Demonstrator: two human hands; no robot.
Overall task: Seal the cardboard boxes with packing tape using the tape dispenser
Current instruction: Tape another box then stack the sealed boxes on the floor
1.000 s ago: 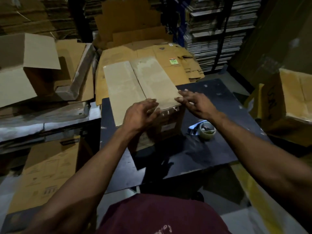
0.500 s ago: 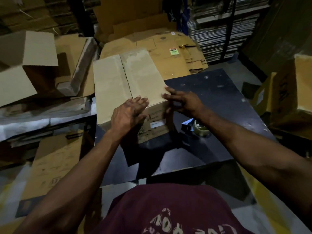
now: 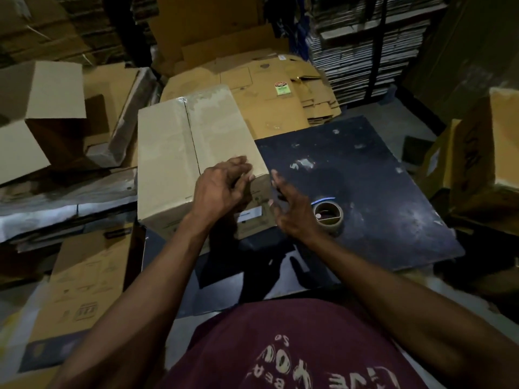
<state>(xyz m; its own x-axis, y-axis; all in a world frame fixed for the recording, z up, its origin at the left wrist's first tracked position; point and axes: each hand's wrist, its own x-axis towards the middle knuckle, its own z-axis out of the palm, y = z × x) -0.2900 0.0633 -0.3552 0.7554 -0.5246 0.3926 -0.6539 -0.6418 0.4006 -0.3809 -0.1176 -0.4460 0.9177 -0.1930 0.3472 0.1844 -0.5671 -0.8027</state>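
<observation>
Table: dark top in front of me; since a second ago the box has slid toward its left edge and now partly overhangs it.
Box: flaps down and meeting at the centre seam. I can't tell whether tape covers the seam; the right flap has a dull, patchy sheen.
Left hand: earlier flat on the near flap, now at the box's near right corner, fingers loosely curled over the edge, gripping nothing that I can see.
Right hand: has come off the flap and hangs beside the box's right side, fingers spread and relaxed, holding nothing.
Tape: the roll on its dispenser lies on the table, just right of my right hand, untouched.
Meaning: I judge the box is positioned, and picking up the tape comes next.
</observation>
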